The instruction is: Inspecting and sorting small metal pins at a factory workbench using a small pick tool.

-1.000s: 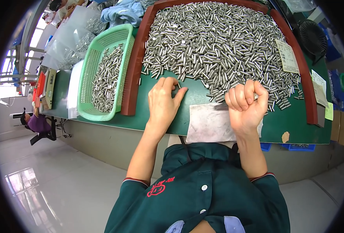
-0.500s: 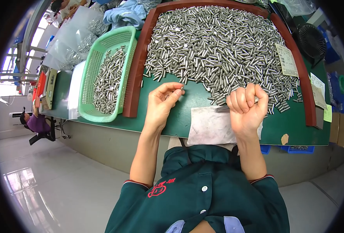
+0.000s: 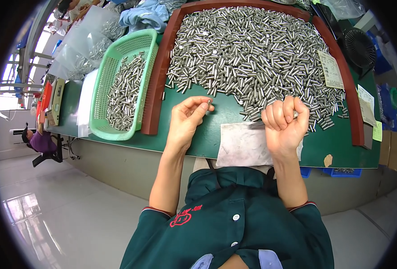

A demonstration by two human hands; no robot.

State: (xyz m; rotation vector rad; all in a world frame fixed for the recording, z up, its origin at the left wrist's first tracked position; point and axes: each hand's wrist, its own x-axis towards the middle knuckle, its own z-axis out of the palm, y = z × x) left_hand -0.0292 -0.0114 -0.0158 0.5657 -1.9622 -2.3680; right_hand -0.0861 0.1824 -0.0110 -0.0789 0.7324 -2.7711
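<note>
My left hand [image 3: 187, 119] is above the green tabletop, with thumb and forefinger pinched on a small metal pin [image 3: 209, 103]; most of the pin is covered by the fingertips. My right hand [image 3: 286, 123] is curled into a loose fist, palm upward, over the right part of a stained white cloth [image 3: 243, 145]. Whatever those curled fingers hold is hidden. A short grey metal piece [image 3: 256, 125] shows beside them at the cloth's upper edge. Beyond both hands spreads a big heap of shiny metal pins [image 3: 248, 54].
A dark red frame [image 3: 156, 89] borders the heap. To its left stands a green plastic basket [image 3: 100, 98] partly filled with pins. A paper label [image 3: 331, 69] lies on the heap's right side, near a black fan [image 3: 360, 47]. Clear plastic bags [image 3: 79, 45] lie far left.
The pin and the fingertips of my left hand have shifted very slightly. My right hand and the heap look the same.
</note>
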